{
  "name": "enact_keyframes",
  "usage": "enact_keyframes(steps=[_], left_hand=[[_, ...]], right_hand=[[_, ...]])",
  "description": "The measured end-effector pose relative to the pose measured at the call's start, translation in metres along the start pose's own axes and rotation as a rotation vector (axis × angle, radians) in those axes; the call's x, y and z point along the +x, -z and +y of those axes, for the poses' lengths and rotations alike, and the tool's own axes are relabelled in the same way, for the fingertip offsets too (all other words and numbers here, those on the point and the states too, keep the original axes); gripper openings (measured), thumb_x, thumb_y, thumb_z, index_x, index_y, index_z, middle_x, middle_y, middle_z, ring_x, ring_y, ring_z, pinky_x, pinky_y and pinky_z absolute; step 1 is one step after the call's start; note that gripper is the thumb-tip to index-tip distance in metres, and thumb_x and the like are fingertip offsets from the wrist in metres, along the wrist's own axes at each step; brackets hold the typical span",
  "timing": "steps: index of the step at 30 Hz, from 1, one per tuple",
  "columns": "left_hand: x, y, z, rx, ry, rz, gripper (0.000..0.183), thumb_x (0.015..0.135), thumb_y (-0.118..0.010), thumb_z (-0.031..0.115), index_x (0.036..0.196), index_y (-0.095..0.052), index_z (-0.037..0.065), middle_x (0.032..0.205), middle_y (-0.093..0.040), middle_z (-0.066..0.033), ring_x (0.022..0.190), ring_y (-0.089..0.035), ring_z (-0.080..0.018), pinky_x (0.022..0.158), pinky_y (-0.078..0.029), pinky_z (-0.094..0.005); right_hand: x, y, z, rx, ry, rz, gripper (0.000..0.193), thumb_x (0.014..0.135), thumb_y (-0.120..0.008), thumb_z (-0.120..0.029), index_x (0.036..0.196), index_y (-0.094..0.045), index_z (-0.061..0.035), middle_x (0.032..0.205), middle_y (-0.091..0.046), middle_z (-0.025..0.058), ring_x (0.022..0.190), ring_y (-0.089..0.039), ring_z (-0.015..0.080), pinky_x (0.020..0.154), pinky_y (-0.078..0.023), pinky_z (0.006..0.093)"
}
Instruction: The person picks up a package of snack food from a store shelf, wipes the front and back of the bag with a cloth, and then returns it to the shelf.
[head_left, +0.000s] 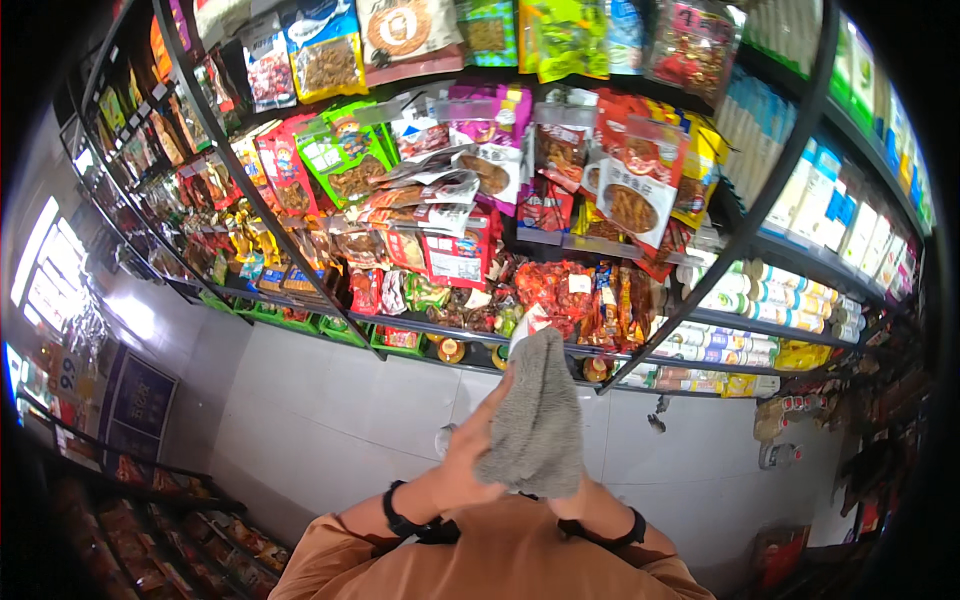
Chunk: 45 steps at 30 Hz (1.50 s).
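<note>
The grey cloth (535, 425) is between the hands, near side of the shelf (465, 333); left hand (462, 462) along its left edge, right hand (570, 490) mostly hidden at its near right; I cannot tell what either grip closes on; best spread the folds flat and press evenly.
</note>
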<state>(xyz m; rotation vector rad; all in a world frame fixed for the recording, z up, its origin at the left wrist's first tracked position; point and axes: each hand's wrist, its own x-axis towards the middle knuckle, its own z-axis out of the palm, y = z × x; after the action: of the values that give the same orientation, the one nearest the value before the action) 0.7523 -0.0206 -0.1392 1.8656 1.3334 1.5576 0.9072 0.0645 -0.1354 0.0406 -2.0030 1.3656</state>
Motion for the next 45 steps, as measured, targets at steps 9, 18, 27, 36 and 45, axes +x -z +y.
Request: enact_keyframes(steps=[9, 18, 27, 36, 45], left_hand=[[0.008, -0.111, 0.047, -0.024, -0.279, -0.158, 0.064, 0.083, -0.060, 0.040, 0.136, -0.037, 0.012, 0.148, -0.012, -0.0302, 0.138, -0.004, -0.0490, 0.107, -0.004, -0.0599], [0.009, -0.121, 0.069, -0.342, 0.188, 0.254, 0.074, 0.084, -0.060, 0.035, 0.141, -0.029, 0.000, 0.151, -0.007, -0.0231, 0.140, -0.011, -0.0380, 0.111, -0.011, -0.0452], [-0.053, -0.107, 0.044, -1.033, 0.319, 0.308, 0.070, 0.085, -0.058, 0.027, 0.142, -0.028, 0.000, 0.151, -0.012, -0.0199, 0.140, -0.015, -0.0337, 0.112, -0.013, -0.0407], [-0.065, -0.045, 0.061, -0.011, -0.005, -0.016, 0.079, 0.084, -0.058, 0.037, 0.145, -0.021, 0.003, 0.153, -0.006, -0.0187, 0.142, 0.001, -0.0333, 0.112, -0.001, -0.0472], [-0.059, 0.080, 0.075, -0.271, 0.050, 0.444, 0.065, 0.089, -0.055, 0.022, 0.142, -0.024, 0.002, 0.147, -0.023, -0.0187, 0.136, -0.023, -0.0313, 0.109, -0.021, -0.0425]], right_hand=[[-0.083, 0.040, -0.011, 0.111, -0.138, 0.346, 0.068, 0.088, -0.047, -0.040, 0.139, -0.031, 0.0020, 0.143, -0.029, 0.0222, 0.129, -0.026, 0.0326, 0.104, -0.016, 0.0465], [-0.101, 0.029, -0.044, -0.003, 0.030, -0.102, 0.080, 0.082, -0.045, -0.054, 0.136, -0.035, 0.0048, 0.146, -0.020, 0.0292, 0.139, -0.009, 0.0426, 0.109, 0.000, 0.0570], [-0.074, -0.008, -0.029, -0.046, 0.171, 0.007, 0.064, 0.088, -0.050, -0.031, 0.139, -0.029, 0.0002, 0.141, -0.032, 0.0251, 0.135, -0.026, 0.0399, 0.109, -0.020, 0.0492], [-0.043, -0.040, 0.009, 0.167, -0.141, 0.110, 0.077, 0.083, -0.053, -0.044, 0.140, -0.026, 0.0011, 0.141, -0.027, 0.0284, 0.132, -0.023, 0.0467, 0.107, -0.018, 0.0542], [0.031, -0.145, -0.005, -0.194, 0.157, -0.272, 0.090, 0.077, -0.057, -0.055, 0.140, -0.024, 0.0013, 0.140, -0.021, 0.0318, 0.130, -0.017, 0.0537, 0.105, -0.012, 0.0613]])
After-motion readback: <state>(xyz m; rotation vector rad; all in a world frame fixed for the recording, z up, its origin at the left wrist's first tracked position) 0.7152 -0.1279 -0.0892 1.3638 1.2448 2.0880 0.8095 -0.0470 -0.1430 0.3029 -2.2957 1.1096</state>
